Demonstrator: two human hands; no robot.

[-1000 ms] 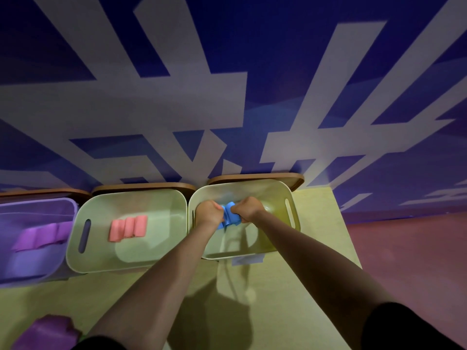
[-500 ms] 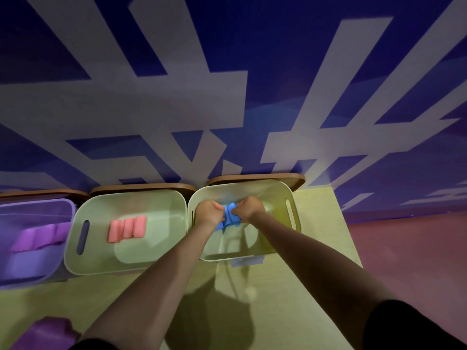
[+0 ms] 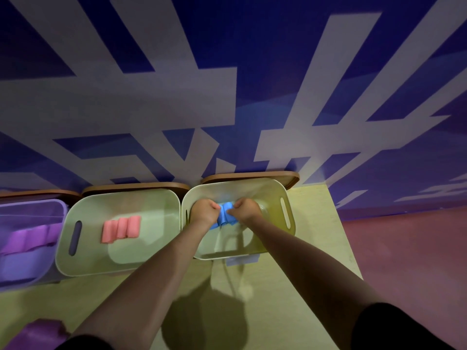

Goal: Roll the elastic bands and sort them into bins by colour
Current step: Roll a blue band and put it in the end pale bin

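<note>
Both my hands reach into the right-hand pale green bin (image 3: 288,198). My left hand (image 3: 205,212) and my right hand (image 3: 246,209) each grip an end of the blue rolled bands (image 3: 225,215), which sit low inside that bin. The middle pale green bin (image 3: 161,198) holds three pink rolled bands (image 3: 121,228) lying side by side. The purple bin (image 3: 60,210) at the left holds purple rolled bands (image 3: 30,237).
A loose purple band (image 3: 35,334) lies on the yellow-green table (image 3: 290,286) at the bottom left corner. The bins stand in a row against a blue and grey patterned wall (image 3: 227,97). The table's right edge drops to a reddish floor (image 3: 417,261).
My hands have stayed in the right bin on the blue bands, with only slight shifts of the fingers.
</note>
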